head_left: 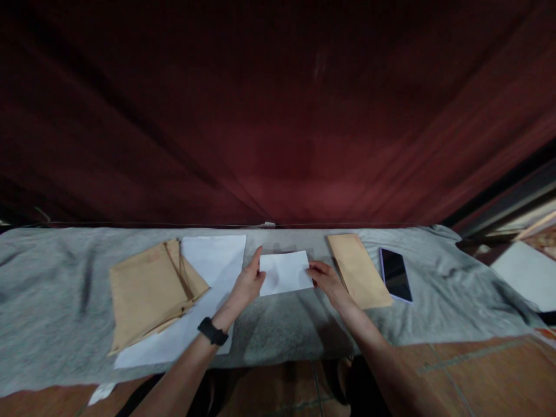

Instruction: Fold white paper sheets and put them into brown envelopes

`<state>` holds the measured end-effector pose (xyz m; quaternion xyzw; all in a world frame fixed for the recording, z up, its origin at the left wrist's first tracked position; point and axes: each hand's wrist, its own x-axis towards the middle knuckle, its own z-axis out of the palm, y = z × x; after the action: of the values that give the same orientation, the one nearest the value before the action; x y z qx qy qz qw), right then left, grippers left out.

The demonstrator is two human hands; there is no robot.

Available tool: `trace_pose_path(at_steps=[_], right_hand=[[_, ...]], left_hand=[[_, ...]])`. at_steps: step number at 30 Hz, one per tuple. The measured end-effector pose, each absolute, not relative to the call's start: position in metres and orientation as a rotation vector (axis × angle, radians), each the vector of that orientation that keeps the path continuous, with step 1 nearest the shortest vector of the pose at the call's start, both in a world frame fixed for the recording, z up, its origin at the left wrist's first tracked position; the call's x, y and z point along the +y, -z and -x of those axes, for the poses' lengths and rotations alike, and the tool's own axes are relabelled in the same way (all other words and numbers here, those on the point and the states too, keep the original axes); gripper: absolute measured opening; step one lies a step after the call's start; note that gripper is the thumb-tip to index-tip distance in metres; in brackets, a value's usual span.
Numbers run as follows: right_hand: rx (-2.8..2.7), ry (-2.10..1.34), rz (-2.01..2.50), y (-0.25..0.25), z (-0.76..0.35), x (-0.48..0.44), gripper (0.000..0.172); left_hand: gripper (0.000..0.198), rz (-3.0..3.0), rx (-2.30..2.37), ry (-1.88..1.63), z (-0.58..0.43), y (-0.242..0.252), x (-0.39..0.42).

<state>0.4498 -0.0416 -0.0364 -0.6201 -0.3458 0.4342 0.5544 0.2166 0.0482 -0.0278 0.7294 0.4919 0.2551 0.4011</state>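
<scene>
Head view, left hand (251, 279) and right hand (324, 278) gripping opposite ends of a small white rectangular paper sheet (284, 272) between them, flat tan rectangular paper envelope (360, 271) just beside the right hand.

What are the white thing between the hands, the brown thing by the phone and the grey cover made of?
White sheet: probably paper, matt, since it looks thin and crisp-edged.
Brown piece: seems like kraft paper, dull, judging by its tan colour and straight edges.
Grey cover: fabric, perhaps fleece, soft-looking, because it wrinkles.
</scene>
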Motion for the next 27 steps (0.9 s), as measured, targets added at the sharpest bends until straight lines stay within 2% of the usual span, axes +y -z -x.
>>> trace_pose_path(at_steps=[3, 9, 13, 19, 23, 27], right_hand=[[-1.151, -0.766, 1.788, 0.037, -0.449, -0.044, 0.019], [-1.561, -0.433, 2.284, 0.025, -0.439, -0.052, 0.033], [-1.688, -0.198, 2.175, 0.022, -0.433, -0.054, 0.036], [-2.004, -0.083, 1.802, 0.040, -0.409, -0.057, 0.047], [-2.064, 0.007, 1.843, 0.057, -0.398, -0.063, 0.053], [-2.110, 0.071, 1.849, 0.068, -0.401, -0.064, 0.054]], left_hand=[[0.078, -2.030, 1.289, -0.549, -0.219, 0.026, 0.044], [0.076, -2.119, 1.450, -0.282, -0.226, 0.015, 0.036], [0.074, -2.184, 1.518, -0.186, -0.229, 0.009, 0.032], [0.071, -2.290, 1.602, -0.180, -0.229, 0.013, 0.025], [0.061, -2.474, 1.627, -0.374, -0.232, 0.019, 0.015], [0.049, -2.704, 1.319, -0.629, -0.248, 0.033, -0.002]])
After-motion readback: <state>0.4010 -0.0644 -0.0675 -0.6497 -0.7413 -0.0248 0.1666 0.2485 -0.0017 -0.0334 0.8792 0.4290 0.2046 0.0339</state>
